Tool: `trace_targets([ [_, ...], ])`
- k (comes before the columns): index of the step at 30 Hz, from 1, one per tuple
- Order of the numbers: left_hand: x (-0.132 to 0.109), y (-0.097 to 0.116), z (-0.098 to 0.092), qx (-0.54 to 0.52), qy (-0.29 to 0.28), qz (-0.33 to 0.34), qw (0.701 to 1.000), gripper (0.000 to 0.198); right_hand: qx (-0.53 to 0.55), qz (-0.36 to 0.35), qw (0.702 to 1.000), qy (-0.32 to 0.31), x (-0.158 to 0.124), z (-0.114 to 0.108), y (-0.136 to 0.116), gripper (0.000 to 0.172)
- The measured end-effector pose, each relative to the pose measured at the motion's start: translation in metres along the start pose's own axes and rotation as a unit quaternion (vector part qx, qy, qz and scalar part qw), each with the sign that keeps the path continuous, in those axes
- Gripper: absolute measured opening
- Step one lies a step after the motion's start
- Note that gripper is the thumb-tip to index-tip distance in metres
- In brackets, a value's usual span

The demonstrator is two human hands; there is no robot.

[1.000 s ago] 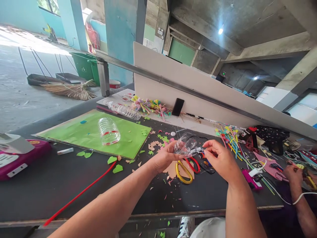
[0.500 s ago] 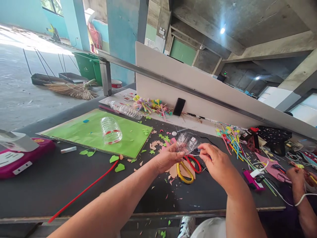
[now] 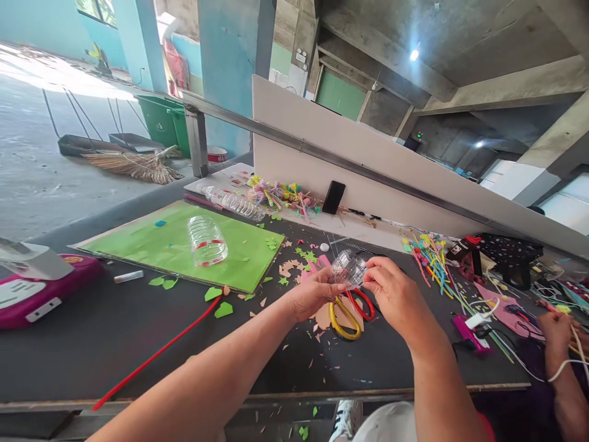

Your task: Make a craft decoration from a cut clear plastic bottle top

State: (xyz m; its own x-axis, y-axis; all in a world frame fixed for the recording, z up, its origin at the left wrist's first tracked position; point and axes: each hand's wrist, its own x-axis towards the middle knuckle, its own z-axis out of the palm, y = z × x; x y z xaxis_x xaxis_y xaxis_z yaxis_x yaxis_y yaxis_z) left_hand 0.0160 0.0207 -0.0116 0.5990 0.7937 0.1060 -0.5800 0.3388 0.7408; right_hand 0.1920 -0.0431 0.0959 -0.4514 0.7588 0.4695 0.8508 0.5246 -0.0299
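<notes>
My left hand (image 3: 313,296) is closed on a clear piece of plastic bottle (image 3: 348,267), with its thumb along the near side. Pinched at the right edge of that same piece are the fingers of my right hand (image 3: 389,283); their tips are partly hidden. Below the two hands lies a pair of scissors (image 3: 346,328), one handle loop yellow and the other red, resting over pink paper scraps. Another clear bottle section (image 3: 207,240) sits on a green sheet (image 3: 138,245) to the left.
A red stick (image 3: 156,359) lies across the front left, near a magenta power strip (image 3: 55,288). Fuzzy coloured stems (image 3: 432,264) are heaped at the right. A phone (image 3: 334,197) leans on the back board. At far right, another person's hand (image 3: 556,325) works.
My right hand has moved slightly left and up, and its fingertips now meet the edge of the clear plastic piece. The left hand stays almost in place.
</notes>
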Motion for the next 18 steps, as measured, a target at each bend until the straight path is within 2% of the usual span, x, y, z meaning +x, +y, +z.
trace_targets([
  [5,-0.001,0.001,0.001,-0.007,0.005,-0.005,1.000,0.041,0.025,0.038,0.999,0.012,0.002,0.006,0.004,0.013],
  [13,-0.001,0.001,0.003,-0.021,-0.041,0.023,0.999,0.039,0.059,0.073,0.995,0.026,0.005,0.010,0.013,0.012],
  [18,-0.001,-0.001,0.000,0.007,-0.062,0.044,0.997,0.043,0.127,0.137,0.982,0.009,0.005,0.007,0.013,0.009],
])
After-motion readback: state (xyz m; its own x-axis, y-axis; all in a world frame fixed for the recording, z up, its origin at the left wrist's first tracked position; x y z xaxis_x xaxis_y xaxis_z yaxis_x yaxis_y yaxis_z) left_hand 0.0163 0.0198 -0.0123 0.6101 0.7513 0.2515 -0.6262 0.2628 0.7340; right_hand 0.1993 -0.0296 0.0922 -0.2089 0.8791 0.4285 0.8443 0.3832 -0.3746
